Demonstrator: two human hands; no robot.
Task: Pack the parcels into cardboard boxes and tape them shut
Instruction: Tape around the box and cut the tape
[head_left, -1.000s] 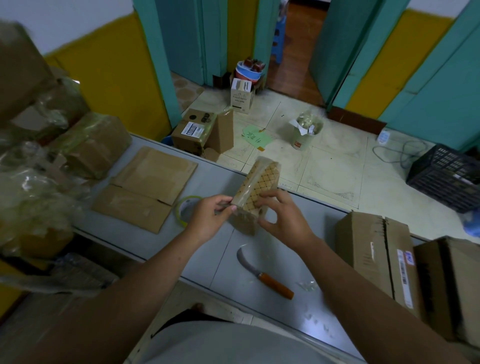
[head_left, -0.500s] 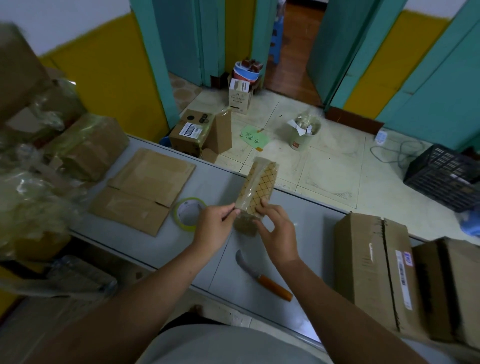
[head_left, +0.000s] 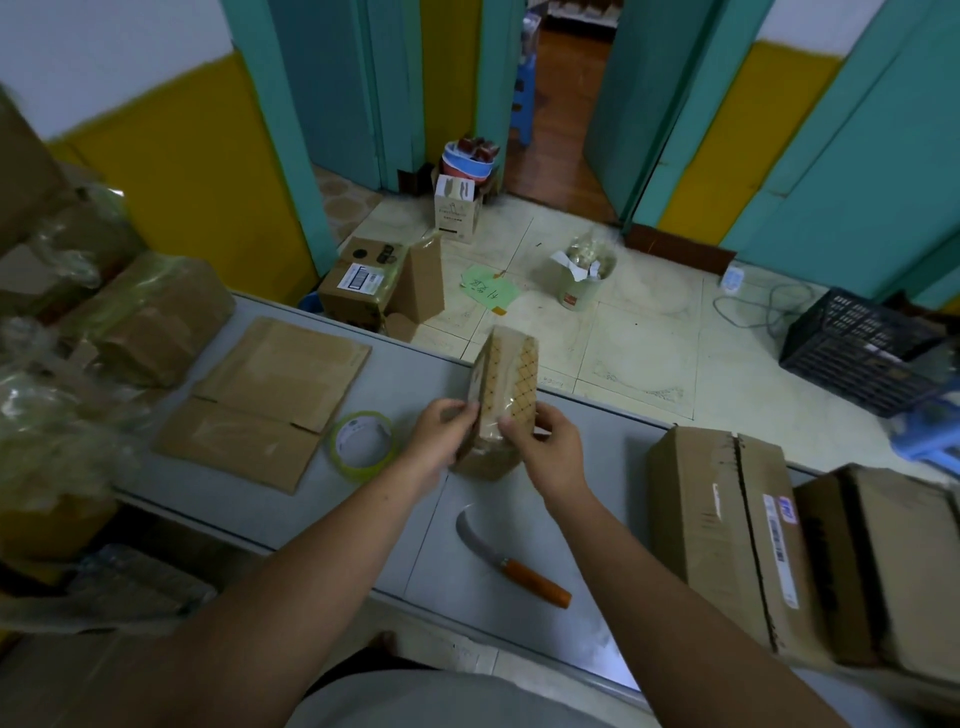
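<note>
step: parcel (head_left: 506, 384) held for boxing | left hand (head_left: 439, 434), right hand (head_left: 550, 452): fingers (head_left: 514, 430) clamped on its lower sides | advice: hold upright; unfold flat box (head_left: 270, 395) centre-left first

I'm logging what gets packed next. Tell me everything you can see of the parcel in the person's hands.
The parcel is a tall, narrow tan block wrapped in clear film, with a dark diamond lattice printed on one face. It stands nearly upright over the grey table; whether its base rests there is unclear. The left hand grips its lower left side, the right hand its lower right.
</note>
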